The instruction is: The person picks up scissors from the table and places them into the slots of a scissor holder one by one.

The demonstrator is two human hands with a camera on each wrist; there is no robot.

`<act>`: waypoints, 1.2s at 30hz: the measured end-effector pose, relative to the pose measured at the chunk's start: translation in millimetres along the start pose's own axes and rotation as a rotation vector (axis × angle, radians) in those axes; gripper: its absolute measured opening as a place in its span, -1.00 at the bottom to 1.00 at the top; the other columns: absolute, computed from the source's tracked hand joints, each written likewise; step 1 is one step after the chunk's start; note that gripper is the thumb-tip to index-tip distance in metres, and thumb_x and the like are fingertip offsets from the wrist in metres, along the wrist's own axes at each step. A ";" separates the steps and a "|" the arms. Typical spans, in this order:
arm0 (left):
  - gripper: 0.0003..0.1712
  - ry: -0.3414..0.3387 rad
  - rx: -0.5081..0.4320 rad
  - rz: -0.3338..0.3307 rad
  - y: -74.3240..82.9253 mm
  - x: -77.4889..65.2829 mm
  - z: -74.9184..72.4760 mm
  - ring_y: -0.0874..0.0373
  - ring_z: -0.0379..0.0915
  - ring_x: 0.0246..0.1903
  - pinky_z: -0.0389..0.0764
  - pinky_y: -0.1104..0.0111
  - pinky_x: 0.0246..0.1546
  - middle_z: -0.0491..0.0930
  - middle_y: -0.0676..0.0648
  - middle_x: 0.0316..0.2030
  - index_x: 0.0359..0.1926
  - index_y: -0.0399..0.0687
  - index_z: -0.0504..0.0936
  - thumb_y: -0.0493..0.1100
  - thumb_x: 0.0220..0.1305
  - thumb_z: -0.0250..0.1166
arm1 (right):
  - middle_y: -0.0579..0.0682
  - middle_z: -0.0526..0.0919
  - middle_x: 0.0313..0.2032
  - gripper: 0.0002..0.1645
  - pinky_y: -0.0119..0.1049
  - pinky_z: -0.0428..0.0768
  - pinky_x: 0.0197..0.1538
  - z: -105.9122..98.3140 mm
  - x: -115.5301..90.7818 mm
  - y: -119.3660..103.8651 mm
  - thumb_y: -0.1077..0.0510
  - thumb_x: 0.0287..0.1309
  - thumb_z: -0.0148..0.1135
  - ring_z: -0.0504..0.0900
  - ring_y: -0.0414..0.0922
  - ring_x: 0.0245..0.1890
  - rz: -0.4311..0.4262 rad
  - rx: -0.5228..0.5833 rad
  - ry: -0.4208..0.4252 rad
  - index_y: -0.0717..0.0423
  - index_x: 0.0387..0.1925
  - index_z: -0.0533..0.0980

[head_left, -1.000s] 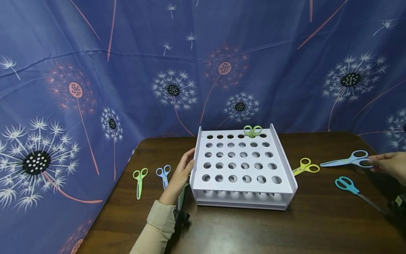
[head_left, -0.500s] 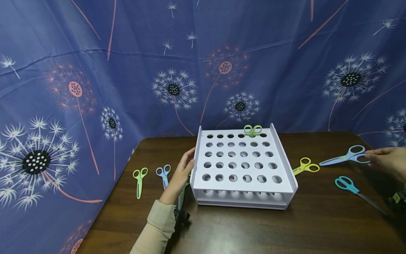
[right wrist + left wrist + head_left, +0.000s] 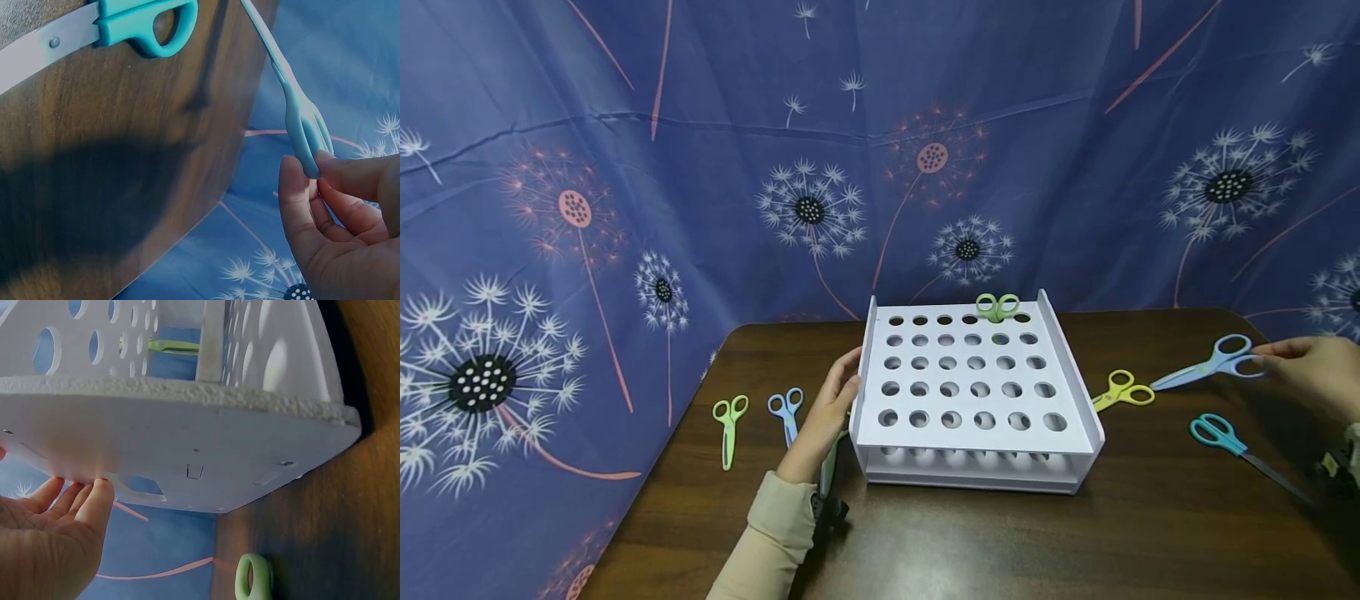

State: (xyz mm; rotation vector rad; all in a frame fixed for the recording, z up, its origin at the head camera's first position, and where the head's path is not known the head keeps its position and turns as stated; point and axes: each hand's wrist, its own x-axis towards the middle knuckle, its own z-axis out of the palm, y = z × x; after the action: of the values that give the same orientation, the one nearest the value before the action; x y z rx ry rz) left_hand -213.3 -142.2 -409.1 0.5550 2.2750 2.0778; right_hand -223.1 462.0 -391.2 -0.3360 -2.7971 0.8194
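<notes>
My right hand (image 3: 1311,371) pinches the light blue scissors (image 3: 1213,364) by one handle loop between thumb and fingers. In the right wrist view, those scissors (image 3: 303,128) hang above the table, blades away from the hand, with a shadow below. My left hand (image 3: 826,408) rests on the outer left side of the white rack (image 3: 964,377); in the left wrist view its fingertips (image 3: 103,482) touch the side panel. Rows of round holes cover the rack. Green scissors (image 3: 997,307) stand handles up in its back row, their blade (image 3: 175,347) showing through underneath.
Yellow scissors (image 3: 1123,392) lie right of the rack, teal scissors (image 3: 1220,437) nearer the front. Left of it lie green scissors (image 3: 730,429), blue scissors (image 3: 786,410), and another green pair (image 3: 828,467) partly behind the left forearm. A patterned blue cloth (image 3: 737,217) hangs behind the brown table (image 3: 955,550).
My right hand has moved left and slightly up in the head view, carrying the light blue scissors. The left hand and the rack have stayed in place.
</notes>
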 end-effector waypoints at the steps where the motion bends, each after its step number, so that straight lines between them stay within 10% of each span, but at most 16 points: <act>1: -0.45 0.000 -0.001 -0.001 0.2 0.2 0.0 -0.12 0.18 0.31 0.28 0.16 0.23 0.21 -0.24 0.36 0.47 -0.06 0.09 -0.14 0.54 -0.12 | 0.12 0.65 -0.64 -0.55 -0.26 0.45 -0.61 -1.0 0.3 -0.3 0.21 0.33 0.08 0.47 -0.27 -0.72 -0.010 -0.008 -0.002 0.64 -0.04 0.43; 36: -0.45 0.010 -0.013 0.007 0.6 -0.2 1.0 -0.12 0.21 0.26 0.30 0.21 0.20 0.25 -0.28 0.31 0.46 -0.09 0.11 -0.15 0.53 -0.10 | 0.30 0.69 -0.42 -0.46 -0.25 0.31 -0.58 -4.8 -2.5 -28.7 -0.01 0.39 0.06 0.45 -0.21 -0.65 -0.119 -0.073 0.022 0.48 -0.06 0.54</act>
State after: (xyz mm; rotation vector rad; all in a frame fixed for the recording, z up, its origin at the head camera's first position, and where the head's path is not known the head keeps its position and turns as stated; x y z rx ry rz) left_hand -212.7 -141.2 -408.7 0.5537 2.2666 2.1018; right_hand -224.0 440.3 -371.8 -0.1864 -2.7996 0.6844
